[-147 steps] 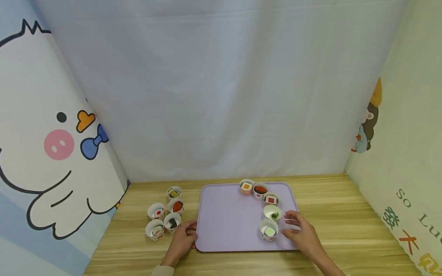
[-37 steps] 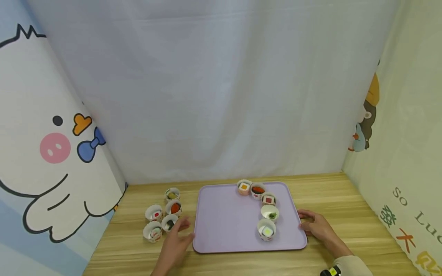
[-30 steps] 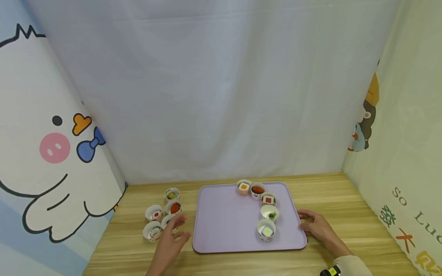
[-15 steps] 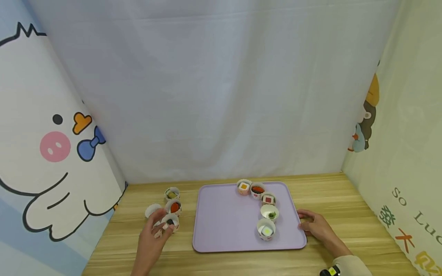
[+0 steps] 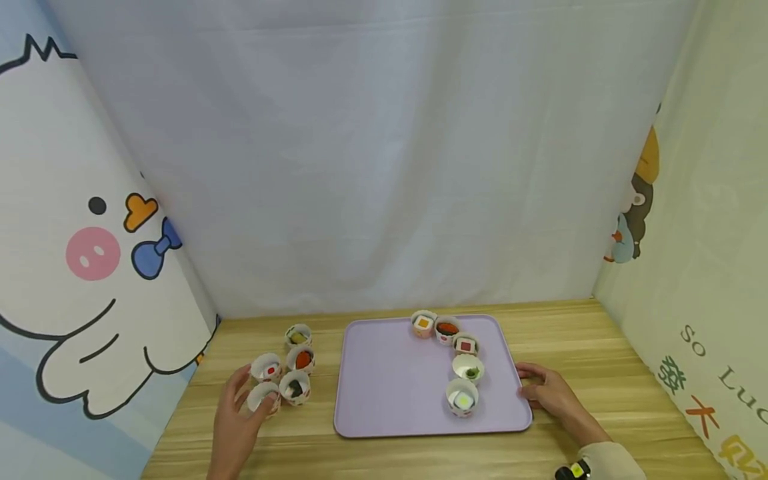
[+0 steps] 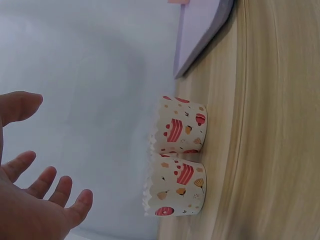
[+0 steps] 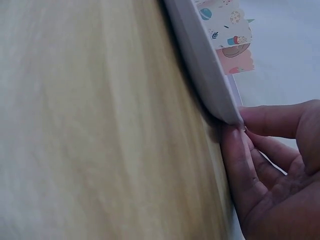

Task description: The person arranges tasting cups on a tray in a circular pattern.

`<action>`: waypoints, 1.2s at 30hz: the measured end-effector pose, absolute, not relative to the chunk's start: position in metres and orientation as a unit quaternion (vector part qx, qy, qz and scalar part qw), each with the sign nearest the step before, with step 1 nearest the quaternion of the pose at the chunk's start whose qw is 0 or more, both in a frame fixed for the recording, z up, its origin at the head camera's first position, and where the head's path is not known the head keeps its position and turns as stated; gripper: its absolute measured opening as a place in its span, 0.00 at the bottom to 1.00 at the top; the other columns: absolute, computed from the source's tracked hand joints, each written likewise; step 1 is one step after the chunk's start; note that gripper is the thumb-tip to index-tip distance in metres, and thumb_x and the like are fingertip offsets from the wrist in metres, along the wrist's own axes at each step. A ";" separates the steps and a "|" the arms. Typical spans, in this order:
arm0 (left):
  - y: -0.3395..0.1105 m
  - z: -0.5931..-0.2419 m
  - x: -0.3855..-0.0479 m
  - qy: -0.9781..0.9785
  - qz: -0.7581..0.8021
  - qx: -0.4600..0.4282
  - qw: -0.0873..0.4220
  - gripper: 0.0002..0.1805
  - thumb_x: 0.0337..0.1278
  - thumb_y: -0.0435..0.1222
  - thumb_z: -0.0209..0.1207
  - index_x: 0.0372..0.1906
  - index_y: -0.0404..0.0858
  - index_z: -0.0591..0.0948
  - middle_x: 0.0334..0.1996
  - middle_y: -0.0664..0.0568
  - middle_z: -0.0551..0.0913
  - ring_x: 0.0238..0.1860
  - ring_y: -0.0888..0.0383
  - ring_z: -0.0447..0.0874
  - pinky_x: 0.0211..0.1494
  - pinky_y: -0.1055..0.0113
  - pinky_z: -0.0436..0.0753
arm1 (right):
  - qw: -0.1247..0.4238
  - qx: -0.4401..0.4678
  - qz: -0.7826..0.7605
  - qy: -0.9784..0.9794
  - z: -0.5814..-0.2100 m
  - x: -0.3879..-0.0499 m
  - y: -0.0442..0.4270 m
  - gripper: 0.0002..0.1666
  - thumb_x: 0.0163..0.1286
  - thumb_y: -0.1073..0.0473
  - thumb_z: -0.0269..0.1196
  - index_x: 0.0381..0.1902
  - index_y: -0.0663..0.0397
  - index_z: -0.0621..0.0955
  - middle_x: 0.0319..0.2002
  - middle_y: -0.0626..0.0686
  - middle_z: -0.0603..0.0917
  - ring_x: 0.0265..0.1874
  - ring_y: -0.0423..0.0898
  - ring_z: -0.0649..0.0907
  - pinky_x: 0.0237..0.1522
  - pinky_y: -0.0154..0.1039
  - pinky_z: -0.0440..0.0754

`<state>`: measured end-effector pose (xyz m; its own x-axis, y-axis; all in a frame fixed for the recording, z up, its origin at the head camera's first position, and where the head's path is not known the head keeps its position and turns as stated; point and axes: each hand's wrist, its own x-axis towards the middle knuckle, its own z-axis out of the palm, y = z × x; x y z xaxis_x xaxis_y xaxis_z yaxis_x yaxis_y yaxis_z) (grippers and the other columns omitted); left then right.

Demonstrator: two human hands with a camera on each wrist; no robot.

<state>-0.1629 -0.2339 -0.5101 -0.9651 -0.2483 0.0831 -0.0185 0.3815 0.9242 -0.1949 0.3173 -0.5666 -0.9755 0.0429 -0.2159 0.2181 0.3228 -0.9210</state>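
My left hand (image 5: 234,417) hovers with parted fingers over the front-left paper baking cup (image 5: 259,395), thumb covering part of its contents. In the left wrist view this hand (image 6: 37,195) looks apart from two cake-printed paper cups (image 6: 180,125). Around it stand other filled cups: one with a red-dotted white piece (image 5: 267,368), one with a dark piece (image 5: 295,388) and one with an orange-red piece (image 5: 303,361). At the lilac tray's (image 5: 390,380) right edge, my right hand (image 5: 552,397) pinches the rim; the right wrist view shows thumb and finger (image 7: 270,120) on it.
Several filled paper cups form a curved line on the tray's right side, from a cup with an orange-centred piece (image 5: 423,325) to a cup with a yellow-green-centred piece (image 5: 462,400). A cup with a yellowish piece (image 5: 298,336) stands farther back left. A pale curtain (image 5: 384,167) closes the back.
My left hand has left the tray's left edge and moved left over the loose cups. My right hand has gone from beside the tray's cups to its right rim. The cups stay put.
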 end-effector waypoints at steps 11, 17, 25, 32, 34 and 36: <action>-0.253 -0.527 -0.170 -0.815 -0.568 0.101 0.045 0.55 0.57 0.45 0.67 0.78 0.37 0.43 0.77 0.35 0.47 0.77 0.37 0.46 0.77 0.40 0.55 | 0.074 0.080 -0.574 0.812 -0.568 -0.195 0.318 0.37 0.56 0.73 0.63 0.65 0.73 0.69 0.57 0.70 0.75 0.36 0.42 0.85 0.34 0.38 0.87; -0.259 -0.541 -0.176 -0.818 -0.563 0.120 0.007 0.56 0.59 0.41 0.66 0.78 0.35 0.38 0.77 0.31 0.43 0.77 0.34 0.43 0.76 0.38 0.53 | 0.073 0.079 -0.574 0.812 -0.568 -0.195 0.318 0.37 0.56 0.73 0.63 0.65 0.73 0.69 0.57 0.70 0.75 0.35 0.42 0.84 0.33 0.38 0.87; -0.264 -0.559 -0.182 -0.772 -0.621 0.133 -0.029 0.56 0.58 0.37 0.65 0.78 0.35 0.37 0.78 0.32 0.38 0.77 0.33 0.43 0.78 0.44 0.56 | 0.072 0.078 -0.574 0.812 -0.568 -0.196 0.318 0.37 0.57 0.73 0.63 0.65 0.72 0.69 0.57 0.70 0.75 0.35 0.42 0.84 0.33 0.38 0.87; -0.263 -0.572 -0.186 -0.779 -0.614 0.127 -0.011 0.52 0.58 0.33 0.64 0.77 0.33 0.42 0.76 0.31 0.47 0.76 0.37 0.50 0.69 0.69 0.66 | 0.071 0.081 -0.573 0.812 -0.568 -0.196 0.318 0.37 0.56 0.73 0.63 0.65 0.73 0.69 0.57 0.70 0.75 0.35 0.42 0.84 0.33 0.38 0.87; -0.263 -0.574 -0.187 -0.784 -0.607 0.126 -0.007 0.51 0.59 0.33 0.64 0.77 0.31 0.42 0.75 0.30 0.49 0.74 0.38 0.54 0.59 0.82 0.65 | 0.070 0.080 -0.571 0.814 -0.569 -0.196 0.318 0.37 0.56 0.73 0.63 0.65 0.73 0.69 0.57 0.70 0.75 0.35 0.42 0.84 0.33 0.38 0.87; -0.262 -0.576 -0.189 -0.788 -0.602 0.124 -0.005 0.51 0.59 0.32 0.64 0.76 0.30 0.42 0.74 0.28 0.51 0.72 0.38 0.57 0.50 0.89 0.63 | 0.070 0.080 -0.570 0.815 -0.569 -0.196 0.318 0.36 0.56 0.73 0.63 0.65 0.73 0.69 0.57 0.70 0.75 0.35 0.42 0.84 0.33 0.39 0.87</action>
